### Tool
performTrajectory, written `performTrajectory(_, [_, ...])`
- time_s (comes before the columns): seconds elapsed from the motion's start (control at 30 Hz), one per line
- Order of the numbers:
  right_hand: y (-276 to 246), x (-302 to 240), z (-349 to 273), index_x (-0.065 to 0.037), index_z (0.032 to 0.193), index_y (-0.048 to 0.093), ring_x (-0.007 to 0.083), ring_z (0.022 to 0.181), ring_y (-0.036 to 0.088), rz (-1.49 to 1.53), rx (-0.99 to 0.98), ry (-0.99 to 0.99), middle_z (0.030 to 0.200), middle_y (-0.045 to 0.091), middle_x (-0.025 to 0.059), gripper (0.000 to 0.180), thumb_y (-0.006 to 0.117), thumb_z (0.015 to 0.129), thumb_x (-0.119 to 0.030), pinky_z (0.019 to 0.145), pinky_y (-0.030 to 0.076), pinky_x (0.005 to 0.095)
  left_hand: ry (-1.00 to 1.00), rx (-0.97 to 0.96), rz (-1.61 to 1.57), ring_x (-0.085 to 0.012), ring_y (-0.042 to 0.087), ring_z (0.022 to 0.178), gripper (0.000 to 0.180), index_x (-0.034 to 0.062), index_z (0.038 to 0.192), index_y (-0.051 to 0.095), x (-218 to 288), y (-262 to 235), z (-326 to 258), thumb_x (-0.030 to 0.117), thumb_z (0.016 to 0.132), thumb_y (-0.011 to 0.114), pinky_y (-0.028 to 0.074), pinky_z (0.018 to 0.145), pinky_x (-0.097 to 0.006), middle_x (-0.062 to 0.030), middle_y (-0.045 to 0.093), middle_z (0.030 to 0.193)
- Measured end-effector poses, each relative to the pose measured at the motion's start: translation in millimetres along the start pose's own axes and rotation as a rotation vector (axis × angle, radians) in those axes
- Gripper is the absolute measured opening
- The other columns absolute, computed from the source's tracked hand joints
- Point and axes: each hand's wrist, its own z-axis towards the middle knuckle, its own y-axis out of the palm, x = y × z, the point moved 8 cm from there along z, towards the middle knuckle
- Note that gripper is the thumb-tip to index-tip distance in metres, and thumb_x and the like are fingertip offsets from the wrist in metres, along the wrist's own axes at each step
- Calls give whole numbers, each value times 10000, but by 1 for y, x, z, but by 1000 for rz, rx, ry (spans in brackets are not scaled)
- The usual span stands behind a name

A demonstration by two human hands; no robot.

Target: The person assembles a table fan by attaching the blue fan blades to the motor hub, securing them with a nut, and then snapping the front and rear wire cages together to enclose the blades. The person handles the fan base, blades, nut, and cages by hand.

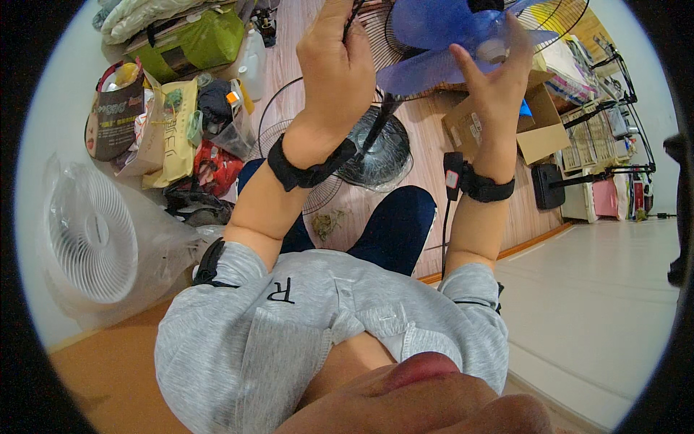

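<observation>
The translucent blue plastic fan blade (441, 43) is up at the far side, in front of the round wire fan grille (557, 22), with my right hand (499, 79) holding its edge, fingers spread along the blade by the hub. My left hand (336, 69) is closed around a thin dark wire piece (352, 14) to the blade's left. I judge the fan half apart: another wire guard (289, 137) and the black round base (376, 148) lie on the wooden floor (426, 137) below.

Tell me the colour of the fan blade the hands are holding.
The fan blade is translucent blue, seen best in the head view, with the right hand against it.
</observation>
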Motion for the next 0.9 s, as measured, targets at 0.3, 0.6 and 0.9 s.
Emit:
performTrajectory(0.3, [-4, 20, 3, 7, 1312, 568, 337, 1147, 579, 23, 94, 167, 1234, 593, 182, 836, 962, 631, -277, 1012, 467, 425, 57, 47, 55, -245, 719, 1067, 483, 13, 1455, 546, 1, -3, 2, -100, 1002, 423, 552, 899, -318, -181, 706, 1238])
performTrajectory(0.6, [0, 34, -2, 13, 1324, 560, 326, 1165, 576, 174, 124, 297, 1264, 580, 194, 820, 935, 664, -298, 1022, 465, 428, 115, -46, 24, -227, 722, 1027, 536, 40, 1464, 559, 10, 4, 10, -121, 967, 440, 547, 849, -302, -188, 708, 1234])
performTrajectory(0.9, [0, 25, -4, 16, 1374, 550, 335, 1213, 569, 126, 90, 189, 1283, 585, 192, 839, 944, 718, -328, 1025, 470, 411, 192, 24, 211, -283, 729, 1014, 526, 27, 1459, 549, 5, -3, 7, -110, 963, 441, 550, 851, -325, -200, 700, 1246])
